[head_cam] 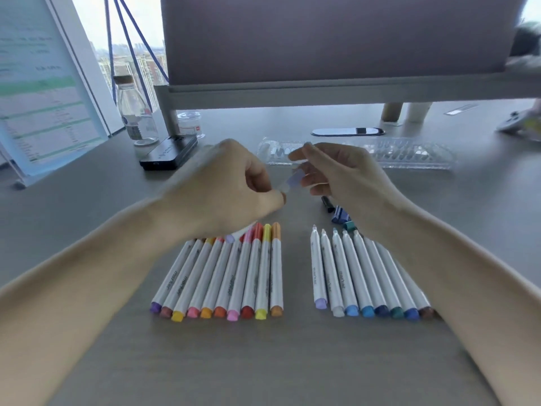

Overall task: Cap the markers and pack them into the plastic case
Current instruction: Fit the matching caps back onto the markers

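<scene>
Head view: left hand [225, 189] grips marker [234, 235], right hand [339, 174] pinches its lilac cap [293, 181]; align both, press straight home.

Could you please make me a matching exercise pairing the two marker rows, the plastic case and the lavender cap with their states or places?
Things: 1 left marker row; 2 right marker row; 3 plastic case; 4 lavender cap.
States: A pinched by right hand; B tips bare; C caps on; D lying farthest from the person.
Pairs: 1-C, 2-B, 3-D, 4-A.
</scene>
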Demonstrator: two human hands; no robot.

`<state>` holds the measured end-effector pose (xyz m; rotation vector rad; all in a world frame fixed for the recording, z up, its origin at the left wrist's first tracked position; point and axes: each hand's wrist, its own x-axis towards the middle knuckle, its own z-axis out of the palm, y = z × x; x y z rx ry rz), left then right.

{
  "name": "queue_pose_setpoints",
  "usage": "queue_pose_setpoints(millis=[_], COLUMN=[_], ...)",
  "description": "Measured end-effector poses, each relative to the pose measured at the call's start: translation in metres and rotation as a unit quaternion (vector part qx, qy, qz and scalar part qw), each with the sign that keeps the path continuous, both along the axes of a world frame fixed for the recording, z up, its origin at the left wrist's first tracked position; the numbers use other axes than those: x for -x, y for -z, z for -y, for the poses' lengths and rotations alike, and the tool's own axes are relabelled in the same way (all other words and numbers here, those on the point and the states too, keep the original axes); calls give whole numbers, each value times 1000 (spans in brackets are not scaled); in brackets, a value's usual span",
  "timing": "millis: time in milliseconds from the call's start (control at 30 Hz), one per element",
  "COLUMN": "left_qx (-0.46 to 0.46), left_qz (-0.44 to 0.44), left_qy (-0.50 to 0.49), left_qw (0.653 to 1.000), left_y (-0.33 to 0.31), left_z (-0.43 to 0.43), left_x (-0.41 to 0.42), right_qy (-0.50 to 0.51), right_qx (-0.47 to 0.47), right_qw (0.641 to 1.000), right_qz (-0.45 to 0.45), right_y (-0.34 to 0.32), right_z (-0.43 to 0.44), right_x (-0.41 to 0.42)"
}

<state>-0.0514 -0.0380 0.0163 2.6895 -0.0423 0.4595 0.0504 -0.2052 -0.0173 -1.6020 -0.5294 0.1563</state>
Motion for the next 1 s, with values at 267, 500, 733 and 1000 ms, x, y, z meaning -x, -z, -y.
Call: queue_pose_setpoints(millis=[267,500,733,1000], left_qx=[-64,-57,-71,-80], left_qz=[-199,-189,-160,-177], left_qy=[-47,-16,-28,-21], left_qw=[977,980,984,981], left_y=[5,20,17,20], left_z=[41,38,37,60], left_x=[1,1,-2,-11], right_qy=[30,27,24,25], right_qx=[-21,-24,-20,-18], right_qw=[996,996,997,997], right_qz=[-79,-79,-71,-67], right_y=[-4,-5,-6,-4], right_z=[5,5,6,6], right_x=[-1,-1,-1,-3])
